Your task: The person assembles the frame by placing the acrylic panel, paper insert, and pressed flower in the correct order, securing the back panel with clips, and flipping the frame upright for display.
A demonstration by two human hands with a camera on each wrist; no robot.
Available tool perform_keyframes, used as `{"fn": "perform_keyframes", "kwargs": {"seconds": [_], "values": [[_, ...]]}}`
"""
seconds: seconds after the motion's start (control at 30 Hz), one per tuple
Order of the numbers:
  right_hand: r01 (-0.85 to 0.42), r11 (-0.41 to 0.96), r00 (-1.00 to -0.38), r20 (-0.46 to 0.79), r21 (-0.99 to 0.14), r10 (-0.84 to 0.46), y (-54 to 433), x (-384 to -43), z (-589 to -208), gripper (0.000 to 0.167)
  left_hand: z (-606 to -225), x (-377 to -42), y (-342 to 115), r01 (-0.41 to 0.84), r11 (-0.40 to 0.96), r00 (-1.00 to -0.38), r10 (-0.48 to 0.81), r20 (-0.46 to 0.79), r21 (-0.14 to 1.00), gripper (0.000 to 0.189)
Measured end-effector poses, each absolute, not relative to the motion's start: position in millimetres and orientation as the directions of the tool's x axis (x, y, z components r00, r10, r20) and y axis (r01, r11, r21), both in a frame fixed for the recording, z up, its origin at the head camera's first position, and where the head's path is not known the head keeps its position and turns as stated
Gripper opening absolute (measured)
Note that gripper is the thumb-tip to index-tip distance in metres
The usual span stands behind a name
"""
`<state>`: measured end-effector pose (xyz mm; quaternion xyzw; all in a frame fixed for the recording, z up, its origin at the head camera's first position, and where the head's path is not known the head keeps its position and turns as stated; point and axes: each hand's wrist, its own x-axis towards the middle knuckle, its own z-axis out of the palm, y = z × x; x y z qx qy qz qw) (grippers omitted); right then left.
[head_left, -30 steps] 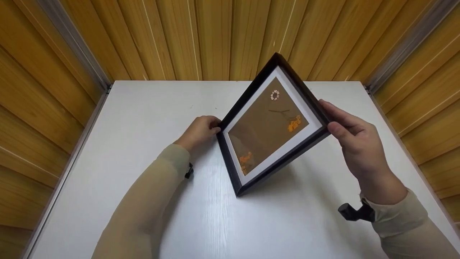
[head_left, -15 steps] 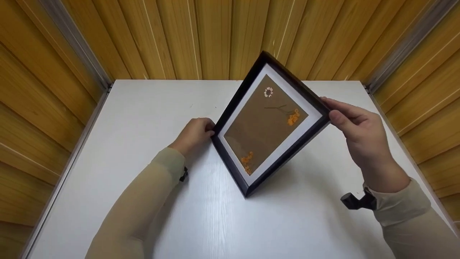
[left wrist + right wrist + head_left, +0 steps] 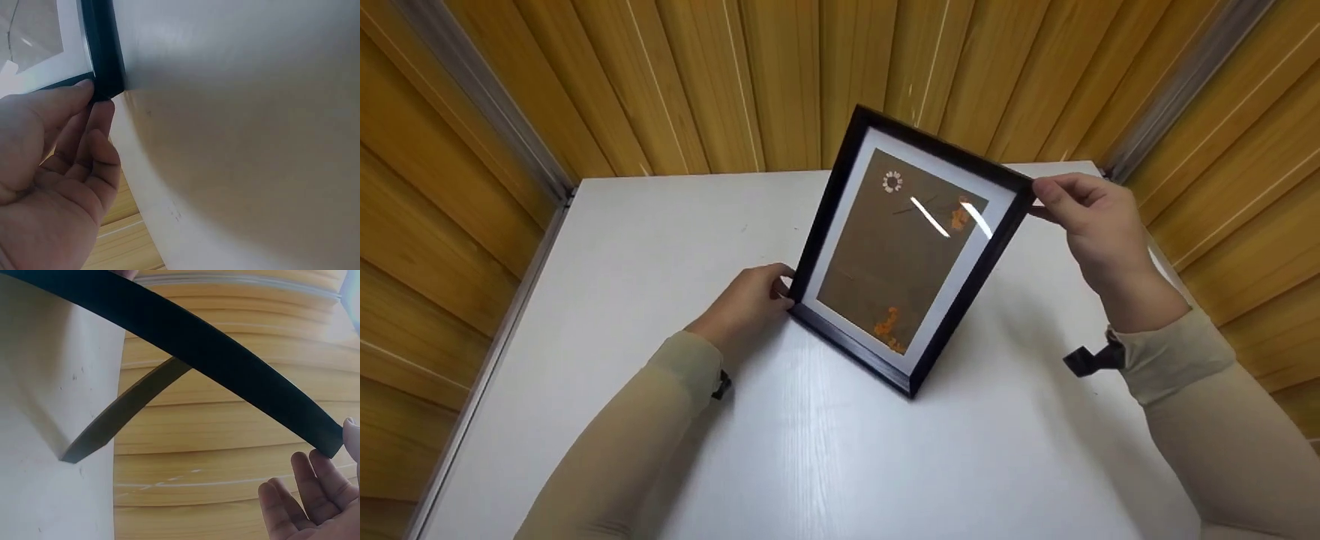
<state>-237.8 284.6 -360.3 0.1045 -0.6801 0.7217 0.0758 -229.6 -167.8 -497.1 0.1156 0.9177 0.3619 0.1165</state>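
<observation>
A black picture frame [image 3: 971, 296] with a white mat and a brown inner sheet stands tilted on the table. Behind its glass are orange flowers [image 3: 887, 322] and a small white ring-shaped flower [image 3: 892, 181]. At the lower left corner, my left hand [image 3: 746, 304] pinches the frame between thumb and fingers. My right hand [image 3: 1099, 221] pinches the upper right corner. Seen from the side in the right wrist view, a support leg [image 3: 121, 410] sticks out behind the frame and reaches the tabletop. Bright light streaks reflect off the glass.
The white table [image 3: 652, 232] has a straight back edge along the wood-panelled wall [image 3: 780, 75]. Panelled walls and grey metal corner posts [image 3: 502, 97] close in both sides. A black wrist mount [image 3: 1095, 360] sits at my right cuff.
The frame has turned to a more upright angle: its top corner went left and its bottom corner right. My right hand has risen; my left hand has shifted slightly left and nearer. Both kept hold.
</observation>
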Motion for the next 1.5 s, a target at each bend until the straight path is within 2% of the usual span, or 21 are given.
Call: {"fn": "perform_keyframes", "kwargs": {"seconds": [0.07, 0.17, 0.33, 0.73, 1.1, 1.5], "values": [[-0.246, -0.080, -0.968, 0.249, -0.966, -0.032, 284, -247, -358, 0.013, -495, -226, -166, 0.128, 0.718, -0.940, 0.308, -0.148, 0.684, 0.044], [-0.219, -0.062, -0.975, 0.221, -0.974, -0.021, 284, -258, -353, 0.017, -492, -224, -163, 0.124, 0.721, -0.932, 0.321, -0.169, 0.682, 0.041], [-0.154, 0.018, -0.988, 0.154, -0.988, 0.002, 282, -275, -346, 0.023, -490, -221, -163, 0.109, 0.714, -0.924, 0.330, -0.195, 0.691, 0.034], [-0.075, 0.253, -0.997, 0.077, -0.965, 0.002, 271, -313, -334, 0.033, -490, -203, -152, 0.112, 0.711, -0.913, 0.348, -0.210, 0.694, 0.029], [-0.028, 0.314, -1.000, 0.025, -0.949, -0.014, 256, -334, -327, 0.046, -488, -188, -138, 0.118, 0.739, -0.896, 0.367, -0.250, 0.663, 0.026], [0.007, 0.346, -1.000, -0.010, -0.938, -0.007, 258, -336, -332, 0.049, -491, -187, -136, 0.155, 0.775, -0.890, 0.378, -0.253, 0.612, 0.029]]}}
